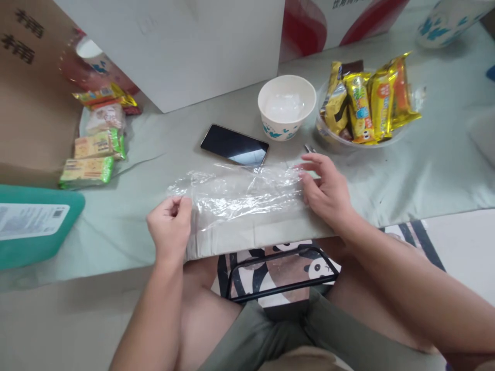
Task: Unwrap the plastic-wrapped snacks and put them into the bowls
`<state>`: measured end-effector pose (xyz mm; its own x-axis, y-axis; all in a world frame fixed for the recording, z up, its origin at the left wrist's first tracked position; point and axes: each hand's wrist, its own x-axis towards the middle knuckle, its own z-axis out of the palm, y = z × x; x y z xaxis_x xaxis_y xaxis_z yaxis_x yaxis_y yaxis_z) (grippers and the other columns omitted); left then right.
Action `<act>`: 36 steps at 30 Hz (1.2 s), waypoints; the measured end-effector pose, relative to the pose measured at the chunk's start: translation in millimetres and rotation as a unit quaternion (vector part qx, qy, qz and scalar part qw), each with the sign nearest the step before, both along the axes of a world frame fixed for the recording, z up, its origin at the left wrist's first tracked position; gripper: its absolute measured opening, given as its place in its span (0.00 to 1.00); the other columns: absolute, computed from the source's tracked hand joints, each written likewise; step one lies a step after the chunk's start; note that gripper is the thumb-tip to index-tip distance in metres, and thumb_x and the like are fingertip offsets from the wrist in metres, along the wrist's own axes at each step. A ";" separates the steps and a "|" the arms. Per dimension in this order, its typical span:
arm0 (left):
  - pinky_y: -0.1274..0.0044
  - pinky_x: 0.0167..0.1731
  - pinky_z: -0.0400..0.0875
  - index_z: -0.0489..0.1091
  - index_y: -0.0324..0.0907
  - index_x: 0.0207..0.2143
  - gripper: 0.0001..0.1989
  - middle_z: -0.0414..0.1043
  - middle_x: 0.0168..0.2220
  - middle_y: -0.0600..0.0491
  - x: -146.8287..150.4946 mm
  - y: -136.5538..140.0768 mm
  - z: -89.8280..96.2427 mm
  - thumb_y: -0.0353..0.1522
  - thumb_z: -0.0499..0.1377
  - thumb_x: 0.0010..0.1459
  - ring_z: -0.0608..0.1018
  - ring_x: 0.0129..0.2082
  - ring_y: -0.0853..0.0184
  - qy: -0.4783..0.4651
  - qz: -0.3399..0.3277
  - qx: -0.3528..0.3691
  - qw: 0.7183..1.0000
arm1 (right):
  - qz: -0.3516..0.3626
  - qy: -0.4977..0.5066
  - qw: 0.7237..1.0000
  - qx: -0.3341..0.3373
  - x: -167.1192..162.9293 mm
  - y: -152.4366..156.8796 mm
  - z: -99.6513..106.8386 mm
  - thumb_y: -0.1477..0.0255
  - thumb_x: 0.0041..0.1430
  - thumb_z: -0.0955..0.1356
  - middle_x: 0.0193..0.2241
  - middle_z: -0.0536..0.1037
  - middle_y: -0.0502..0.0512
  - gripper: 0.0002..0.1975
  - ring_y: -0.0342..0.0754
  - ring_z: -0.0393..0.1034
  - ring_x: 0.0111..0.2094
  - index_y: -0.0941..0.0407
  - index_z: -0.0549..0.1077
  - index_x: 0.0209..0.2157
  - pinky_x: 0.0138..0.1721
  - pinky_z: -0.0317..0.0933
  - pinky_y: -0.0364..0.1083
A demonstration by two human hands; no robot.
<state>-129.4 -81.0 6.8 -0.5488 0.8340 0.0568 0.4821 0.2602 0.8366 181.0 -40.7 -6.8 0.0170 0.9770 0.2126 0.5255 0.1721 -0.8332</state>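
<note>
A crinkled clear plastic bag is spread between my two hands, just over the front edge of the cloth-covered table. My left hand is closed in a pinch on its left end. At the right end, my right hand has thumb and forefinger pinched near the film, with the other fingers loosely curved. Just beyond the bag lies a smartphone with a dark screen. Behind the phone stands a white paper bowl with blue leaf print. A small metal object, partly hidden, lies by my right fingertips.
A clear plastic tub holds yellow-wrapped snacks at the right. Several wrapped snacks lie at the left, by a cardboard box. A green container sits front left. A white box stands behind; another printed bowl is far right.
</note>
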 end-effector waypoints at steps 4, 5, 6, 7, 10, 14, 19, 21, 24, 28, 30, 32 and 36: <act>0.77 0.22 0.62 0.74 0.42 0.24 0.12 0.66 0.18 0.58 1.3 -0.2 4.8 0.40 0.62 0.54 0.67 0.21 0.70 0.073 -0.001 -0.046 0.996 | 0.008 -0.058 0.968 0.242 -4.4 -16.8 10.0 0.73 0.64 0.67 0.55 0.74 0.63 0.21 0.56 0.73 0.53 0.52 0.68 0.58 0.51 0.71 0.56; 0.77 0.23 0.62 0.74 0.42 0.24 0.12 0.65 0.18 0.58 1.9 0.2 5.6 0.41 0.61 0.55 0.67 0.21 0.69 0.084 -0.003 -0.054 0.995 | 0.051 -0.073 0.954 0.287 -7.9 -24.2 11.8 0.75 0.62 0.67 0.55 0.75 0.62 0.23 0.56 0.72 0.56 0.51 0.68 0.59 0.55 0.69 0.57; 0.76 0.23 0.62 0.73 0.43 0.24 0.13 0.64 0.18 0.58 2.2 0.8 6.0 0.41 0.60 0.56 0.66 0.21 0.69 0.096 -0.004 -0.061 0.994 | 0.110 -0.087 0.940 0.312 -12.3 -31.8 12.5 0.77 0.62 0.66 0.53 0.76 0.60 0.24 0.55 0.71 0.57 0.52 0.68 0.60 0.57 0.67 0.57; 0.76 0.24 0.63 0.74 0.43 0.25 0.14 0.63 0.18 0.58 2.1 1.8 5.9 0.41 0.59 0.57 0.66 0.21 0.68 0.111 -0.004 -0.071 0.991 | 0.172 -0.110 0.929 0.308 -17.4 -38.8 12.3 0.77 0.62 0.66 0.52 0.78 0.59 0.25 0.54 0.71 0.58 0.52 0.68 0.61 0.59 0.66 0.56; 0.69 0.34 0.71 0.79 0.42 0.37 0.13 0.64 0.20 0.57 -0.4 6.0 2.7 0.39 0.59 0.58 0.70 0.24 0.64 0.185 0.016 -0.128 0.974 | 0.283 -0.238 0.907 0.203 -31.6 -51.1 7.4 0.71 0.67 0.65 0.58 0.78 0.57 0.21 0.57 0.67 0.63 0.54 0.71 0.61 0.65 0.59 0.58; 0.56 0.55 0.72 0.74 0.38 0.57 0.27 0.72 0.42 0.43 -4.6 10.6 -5.8 0.32 0.62 0.52 0.78 0.46 0.52 0.312 0.027 -0.059 0.948 | 0.294 -0.312 0.899 0.092 -33.0 -48.9 3.9 0.60 0.68 0.66 0.64 0.73 0.59 0.26 0.62 0.62 0.67 0.56 0.71 0.63 0.68 0.51 0.62; 0.65 0.47 0.75 0.80 0.39 0.40 0.14 0.71 0.45 0.43 -13.5 9.9 -8.6 0.30 0.62 0.51 0.77 0.48 0.56 0.248 -0.062 0.117 0.960 | 0.315 -0.284 0.894 0.144 -33.7 -50.8 4.0 0.54 0.66 0.67 0.68 0.68 0.60 0.31 0.62 0.56 0.70 0.53 0.68 0.66 0.70 0.47 0.62; 0.71 0.41 0.72 0.79 0.41 0.33 0.07 0.71 0.38 0.48 -21.3 11.2 -6.2 0.28 0.62 0.51 0.76 0.45 0.60 0.168 -0.046 0.139 0.975 | 0.350 -0.276 0.882 0.155 -43.8 -55.0 1.8 0.56 0.66 0.68 0.70 0.65 0.58 0.33 0.61 0.55 0.70 0.54 0.65 0.68 0.70 0.48 0.61; 0.75 0.36 0.66 0.77 0.41 0.28 0.05 0.71 0.30 0.54 -34.2 16.5 -5.9 0.25 0.62 0.49 0.74 0.35 0.66 0.055 0.035 0.174 0.983 | 0.377 -0.276 0.870 0.158 -60.9 -61.4 -3.6 0.64 0.67 0.68 0.68 0.67 0.55 0.32 0.59 0.56 0.70 0.53 0.62 0.69 0.70 0.49 0.59; 0.75 0.35 0.65 0.75 0.38 0.27 0.03 0.71 0.26 0.55 -37.6 20.8 -11.9 0.25 0.62 0.47 0.72 0.30 0.68 -0.019 0.055 0.192 0.980 | 0.369 -0.267 0.871 0.185 -66.1 -67.8 -9.9 0.77 0.70 0.63 0.47 0.80 0.55 0.19 0.54 0.69 0.56 0.53 0.72 0.60 0.65 0.57 0.57; 0.74 0.37 0.66 0.75 0.37 0.28 0.02 0.72 0.27 0.54 -29.9 19.4 -13.4 0.26 0.63 0.49 0.73 0.32 0.68 -0.027 0.016 0.184 0.982 | 0.396 -0.235 0.870 0.178 -60.3 -69.6 -8.1 0.77 0.71 0.62 0.36 0.79 0.54 0.13 0.50 0.72 0.44 0.54 0.77 0.45 0.56 0.63 0.55; 0.74 0.39 0.67 0.76 0.38 0.28 0.02 0.72 0.29 0.53 -16.7 16.7 -12.6 0.28 0.64 0.50 0.74 0.34 0.67 -0.073 -0.046 0.184 0.979 | 0.454 -0.125 0.870 0.143 -51.9 -70.1 0.5 0.77 0.69 0.62 0.30 0.76 0.53 0.12 0.47 0.70 0.35 0.55 0.76 0.35 0.46 0.65 0.51; 0.71 0.41 0.73 0.79 0.41 0.26 0.12 0.76 0.31 0.48 15.2 12.2 -5.8 0.42 0.67 0.48 0.78 0.36 0.61 -0.251 -0.201 0.148 0.935 | 0.462 0.274 0.832 -0.140 -40.4 -63.0 32.7 0.72 0.64 0.66 0.28 0.74 0.49 0.04 0.41 0.68 0.27 0.54 0.74 0.35 0.31 0.65 0.43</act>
